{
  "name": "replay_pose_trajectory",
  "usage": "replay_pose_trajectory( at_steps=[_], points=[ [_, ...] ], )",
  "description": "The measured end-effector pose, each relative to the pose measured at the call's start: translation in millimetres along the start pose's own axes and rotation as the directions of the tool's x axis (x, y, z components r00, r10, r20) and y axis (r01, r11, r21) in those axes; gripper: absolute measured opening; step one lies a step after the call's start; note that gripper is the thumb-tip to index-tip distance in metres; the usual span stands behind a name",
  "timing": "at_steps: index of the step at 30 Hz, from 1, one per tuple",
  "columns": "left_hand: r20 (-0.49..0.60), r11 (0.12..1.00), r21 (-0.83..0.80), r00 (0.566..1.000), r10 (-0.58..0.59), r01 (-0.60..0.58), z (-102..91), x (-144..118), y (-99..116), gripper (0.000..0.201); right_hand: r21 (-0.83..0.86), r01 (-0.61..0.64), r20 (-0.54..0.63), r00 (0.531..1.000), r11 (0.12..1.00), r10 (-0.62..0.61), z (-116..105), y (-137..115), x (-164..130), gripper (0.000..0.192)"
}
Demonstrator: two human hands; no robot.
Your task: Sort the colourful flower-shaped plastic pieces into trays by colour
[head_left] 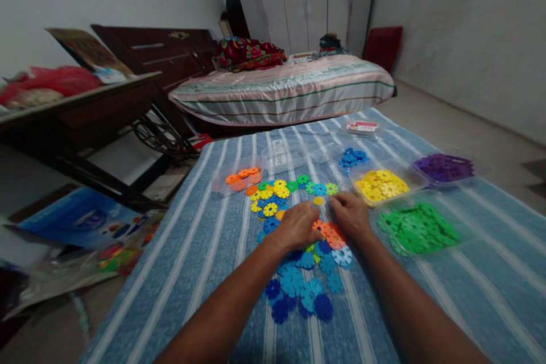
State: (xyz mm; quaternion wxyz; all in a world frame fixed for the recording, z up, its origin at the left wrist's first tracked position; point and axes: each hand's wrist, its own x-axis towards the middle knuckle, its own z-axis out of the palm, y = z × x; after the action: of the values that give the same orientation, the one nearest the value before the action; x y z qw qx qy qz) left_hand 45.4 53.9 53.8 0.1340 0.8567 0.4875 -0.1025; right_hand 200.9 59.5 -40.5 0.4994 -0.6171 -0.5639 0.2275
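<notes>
Out spread the striped cloth (222,239), the pile of loose discs (292,281) across its middle! Right of that pile sat green discs (420,227); the left hand (300,225) bent over it, the right hand (350,215) at its right edge, fingers curled narrow on both, any grip impossible to tell. Between them, inside the pile, lay one yellow disc (318,201)!

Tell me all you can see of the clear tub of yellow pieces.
The clear tub looks like see-through plastic, low-sided, with no lid on it. It sits upright on the striped cloth, heaped with yellow, notched, disc-like pieces. It stands just beyond the right hand; whether they touch is unclear. Purple pieces lie to its right, green ones nearer the camera.
</notes>
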Motion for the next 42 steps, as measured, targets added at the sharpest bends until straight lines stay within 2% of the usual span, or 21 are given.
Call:
replay_pose_trajectory(
  at_steps=[6, 9, 11, 14, 15, 17, 19, 20, 22, 23, 24, 25, 26, 28, 31, 34, 37, 42],
  points=[
    [-0.020, 0.997, -0.069, 0.999, -0.034, 0.033, -1.3, -3, 5, 0.027, 0.002, -0.012, -0.001, 1.000, 1.000, 0.012, -1, -1, 0, 0.030],
    [-0.067, 0.983, -0.175, 0.996, -0.060, 0.047, 2.4, -3, 3, 0.019, -0.002, -0.013, -0.003, 1.000, 1.000, 0.013, -1, -1, 0, 0.031],
    [-0.078, 0.939, -0.342, 0.995, -0.057, 0.027, 8.6, -2, -1, 0.013, -0.012, -0.010, -0.003, 1.000, 1.000, 0.010, 0, -1, 0, 0.031],
    [-0.103, 0.809, -0.588, 0.993, -0.049, -0.021, 18.6, -1, -15, 0.015, -0.026, -0.006, 0.001, 1.000, 1.000, 0.006, 0, 1, 1, 0.031],
    [-0.127, 0.781, -0.624, 0.990, -0.068, -0.027, 19.9, -1, -21, 0.016, -0.028, -0.002, 0.003, 1.000, 1.000, 0.002, 0, 1, 0, 0.031],
    [-0.202, 0.778, -0.628, 0.969, -0.144, -0.016, 15.4, -3, -37, 0.017, -0.025, 0.002, 0.005, 1.000, 1.000, -0.002, 0, 1, 0, 0.031],
    [-0.311, 0.822, -0.570, 0.919, -0.241, 0.022, -0.4, -6, -57, 0.017, -0.014, 0.003, 0.006, 1.000, 1.000, -0.003, 0, 1, 0, 0.032],
    [-0.379, 0.846, -0.531, 0.877, -0.296, 0.055, -12.2, -7, -68, 0.015, -0.010, 0.003, 0.006, 1.000, 1.000, -0.003, 0, 1, 0, 0.032],
    [-0.518, 0.898, -0.412, 0.771, -0.370, 0.154, -39.7, -9, -91, 0.015, -0.009, 0.003, 0.005, 1.000, 1.000, -0.003, 0, 0, 0, 0.032],
    [-0.587, 0.903, -0.367, 0.696, -0.412, 0.225, -53.3, -10, -101, 0.015, -0.012, 0.001, 0.004, 1.000, 1.000, -0.001, 0, 0, 0, 0.032],
    [-0.625, 0.897, -0.329, 0.645, -0.440, 0.294, -65.3, -11, -110, 0.013, -0.014, -0.005, 0.004, 1.000, 1.000, 0.005, 0, 0, 0, 0.032],
    [-0.641, 0.890, -0.299, 0.619, -0.455, 0.345, -74.7, -11, -117, 0.014, -0.016, -0.012, 0.004, 1.000, 1.000, 0.012, 1, 0, 0, 0.031],
    [-0.644, 0.884, -0.277, 0.610, -0.461, 0.376, -80.8, -12, -121, 0.014, -0.017, -0.017, 0.005, 1.000, 1.000, 0.017, 1, 0, 0, 0.031],
    [-0.614, 0.895, -0.253, 0.654, -0.442, 0.368, -81.9, -14, -121, 0.015, -0.022, -0.017, 0.008, 1.000, 1.000, 0.017, 1, 0, 0, 0.031],
    [-0.510, 0.939, -0.269, 0.795, -0.328, 0.214, -61.0, -17, -101, 0.017, -0.042, -0.003, 0.006, 1.000, 0.999, 0.003, 0, 0, 0, 0.031],
    [-0.352, 0.954, -0.299, 0.925, -0.144, 0.034, -31.1, -18, -66, 0.020, -0.045, -0.005, 0.004, 1.000, 0.999, 0.005, 0, 0, 1, 0.031],
    [-0.236, 0.959, -0.279, 0.972, -0.012, -0.056, -9.3, -15, -30, 0.017, -0.026, -0.007, 0.012, 1.000, 1.000, 0.007, 0, 0, 1, 0.031],
    [-0.131, 0.987, -0.127, 0.988, 0.086, -0.102, 4.3, -4, 10, 0.012, -0.033, 0.016, -0.014, 1.000, 0.999, -0.017, -1, -1, 0, 0.030]
  ],
)
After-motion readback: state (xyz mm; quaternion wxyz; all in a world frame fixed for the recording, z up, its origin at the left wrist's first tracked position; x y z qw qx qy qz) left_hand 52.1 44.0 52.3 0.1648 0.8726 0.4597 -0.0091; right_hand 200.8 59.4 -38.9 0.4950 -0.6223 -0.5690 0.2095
